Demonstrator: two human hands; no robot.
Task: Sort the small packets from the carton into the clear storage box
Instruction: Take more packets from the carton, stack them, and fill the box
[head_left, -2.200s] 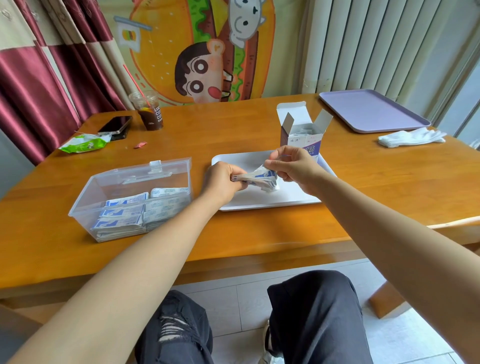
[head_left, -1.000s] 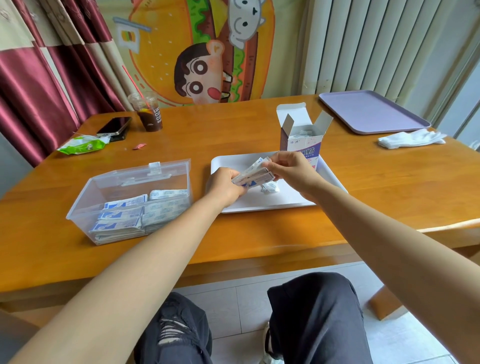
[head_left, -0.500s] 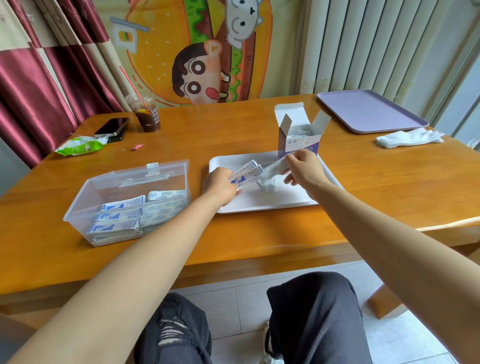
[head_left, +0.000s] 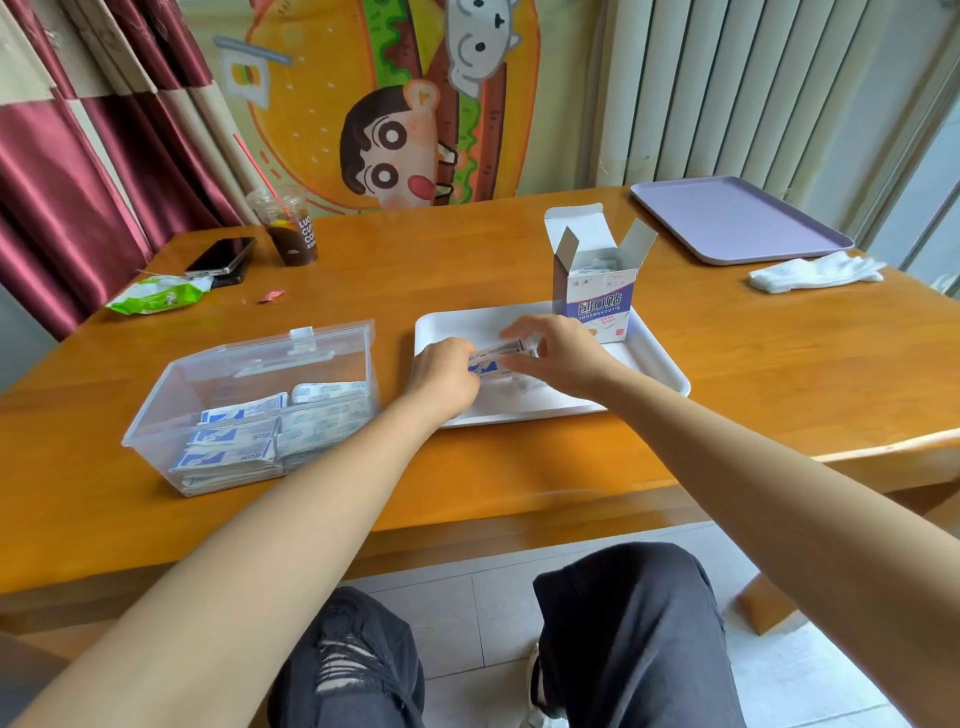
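Note:
Both hands meet over the white tray (head_left: 660, 364) at the table's middle. My left hand (head_left: 444, 371) grips a small stack of white-and-blue packets (head_left: 491, 358). My right hand (head_left: 558, 353) lies over the same stack with its fingers spread on top; the packets below it are partly hidden. The open carton (head_left: 597, 291) stands upright at the tray's far right corner, flaps up, with more packets inside. The clear storage box (head_left: 260, 395) sits to the left, lid off, holding several stacked packets (head_left: 249, 436) in its near half.
A drink cup (head_left: 288, 228), a phone (head_left: 221, 255), a green wrapper (head_left: 156, 295) and a red scrap (head_left: 271, 295) lie at the far left. A purple tray (head_left: 737, 218) and white gloves (head_left: 815, 273) are at the far right. My knees are under the table edge.
The stack was lifted and tilted between both hands, then lowered back toward the tray. My right hand pulled away briefly and now covers the stack again.

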